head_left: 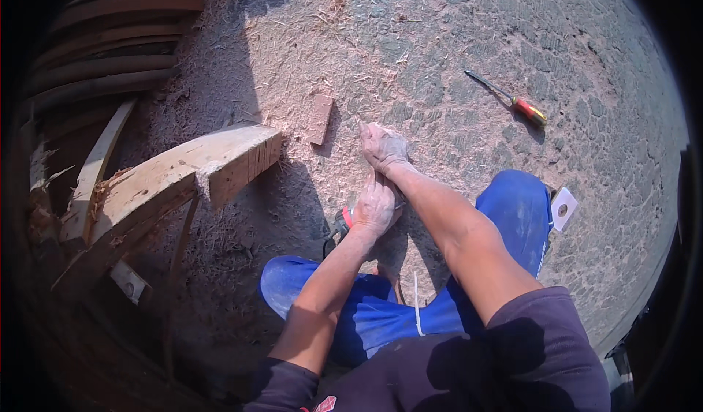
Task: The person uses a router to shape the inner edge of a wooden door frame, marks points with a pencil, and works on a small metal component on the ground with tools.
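Observation:
My dust-covered right hand (384, 147) is closed, its fingers curled just beyond my left hand's fingertips; what it grips, if anything, is hidden. My left hand (376, 206) lies right below it, fingers together and bent down, partly under the right wrist. A red and black object (342, 222), perhaps part of a power tool, shows beside my left wrist; most of it is hidden. Left of the hands, a small reddish wooden block (321, 119) lies on the dusty ground.
A thick notched timber (183, 163) juts in from the left, its end near the block. Curved planks (124, 39) are stacked at the far left. A screwdriver (512, 99) with a red and yellow handle lies at the right. A white square (564, 208) sits beside my right knee.

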Tool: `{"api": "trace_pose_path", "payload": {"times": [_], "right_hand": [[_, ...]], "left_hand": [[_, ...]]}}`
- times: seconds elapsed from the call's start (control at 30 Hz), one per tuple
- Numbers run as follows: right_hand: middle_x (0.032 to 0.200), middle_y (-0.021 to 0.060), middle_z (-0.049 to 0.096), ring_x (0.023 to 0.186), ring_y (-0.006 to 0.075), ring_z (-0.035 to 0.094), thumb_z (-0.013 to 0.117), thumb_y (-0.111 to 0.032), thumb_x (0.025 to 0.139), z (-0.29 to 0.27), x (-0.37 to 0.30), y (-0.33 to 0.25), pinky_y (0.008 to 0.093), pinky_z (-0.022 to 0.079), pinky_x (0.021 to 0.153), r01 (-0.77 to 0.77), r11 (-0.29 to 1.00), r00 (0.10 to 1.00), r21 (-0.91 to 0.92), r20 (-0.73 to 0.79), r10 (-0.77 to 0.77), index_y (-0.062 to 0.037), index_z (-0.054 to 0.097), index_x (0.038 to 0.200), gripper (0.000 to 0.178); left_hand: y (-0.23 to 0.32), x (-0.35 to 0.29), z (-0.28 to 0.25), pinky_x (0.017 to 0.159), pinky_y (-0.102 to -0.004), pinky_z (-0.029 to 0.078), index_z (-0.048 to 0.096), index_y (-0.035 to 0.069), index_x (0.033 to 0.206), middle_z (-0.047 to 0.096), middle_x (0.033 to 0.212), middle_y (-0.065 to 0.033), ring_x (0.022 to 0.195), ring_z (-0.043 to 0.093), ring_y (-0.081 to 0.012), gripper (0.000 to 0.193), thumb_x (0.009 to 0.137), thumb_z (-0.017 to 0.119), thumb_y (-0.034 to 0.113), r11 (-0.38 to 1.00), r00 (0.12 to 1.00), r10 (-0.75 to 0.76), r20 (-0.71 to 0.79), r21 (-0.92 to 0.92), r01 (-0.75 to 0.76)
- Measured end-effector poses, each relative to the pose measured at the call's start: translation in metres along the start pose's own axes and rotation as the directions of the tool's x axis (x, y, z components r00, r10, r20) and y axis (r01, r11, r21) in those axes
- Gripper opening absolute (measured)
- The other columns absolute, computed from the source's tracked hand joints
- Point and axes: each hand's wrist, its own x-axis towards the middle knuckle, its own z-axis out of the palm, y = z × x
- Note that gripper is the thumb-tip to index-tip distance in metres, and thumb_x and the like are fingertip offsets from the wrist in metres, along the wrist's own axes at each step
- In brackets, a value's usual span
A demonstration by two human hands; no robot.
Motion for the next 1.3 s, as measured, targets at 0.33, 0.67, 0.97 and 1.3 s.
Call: {"api": "trace_pose_path", "payload": {"times": [0.33,0.67,0.97,1.3], "right_hand": [[0.1,0.0223,0.068,0.099,0.0446,0.063,0.043,-0.042,0.101,-0.033,-0.022,-0.012,0.0507,0.049,0.083,0.086,0.989,0.995,0.118,0.036,-0.091,-0.009,0.055,0.118,0.039],[0.105,0.0255,0.066,0.099,0.0457,0.063,0.042,-0.047,0.101,-0.032,-0.021,0.01,0.0517,0.048,0.083,0.214,0.965,0.972,0.154,-0.13,-0.195,-0.0114,0.053,0.123,0.043],[0.139,0.0287,0.05,0.131,0.0405,0.048,0.033,-0.051,0.103,-0.028,-0.049,-0.031,0.0432,0.037,0.11,0.182,0.952,0.944,0.245,-0.315,-0.099,0.0053,0.044,0.141,0.069],[0.078,-0.0018,0.056,0.064,0.006,0.055,0.061,-0.029,0.099,-0.054,-0.042,-0.034,0.0241,0.049,0.055,0.058,0.587,0.998,0.807,-0.05,-0.03,-0.007,0.059,0.094,0.022]], "left_hand": [[-0.018,-0.003,0.011,0.117,-0.0397,0.032,0.04,-0.012,0.139,0.043,0.144,-0.0314,0.139,0.04,-0.039,0.076,0.078,0.063,0.025,0.971,0.976,0.025,-0.215,0.236,0.027],[-0.008,-0.006,0.018,0.117,-0.0375,0.032,0.036,-0.009,0.143,0.033,0.152,-0.028,0.14,0.038,-0.0356,0.092,0.068,0.075,0.027,0.992,0.965,-0.017,-0.261,0.115,0.049],[-0.02,-0.009,0.029,0.118,-0.0389,0.03,0.033,-0.008,0.145,0.033,0.152,-0.027,0.141,0.038,-0.0354,0.084,0.076,0.067,0.024,0.997,0.962,-0.02,-0.271,0.06,0.038],[-0.023,-0.005,0.036,0.116,-0.0378,0.035,0.042,-0.01,0.138,0.04,0.148,-0.0279,0.137,0.045,-0.0331,0.058,0.086,0.052,0.015,0.987,0.945,-0.019,-0.327,0.143,0.069]]}}
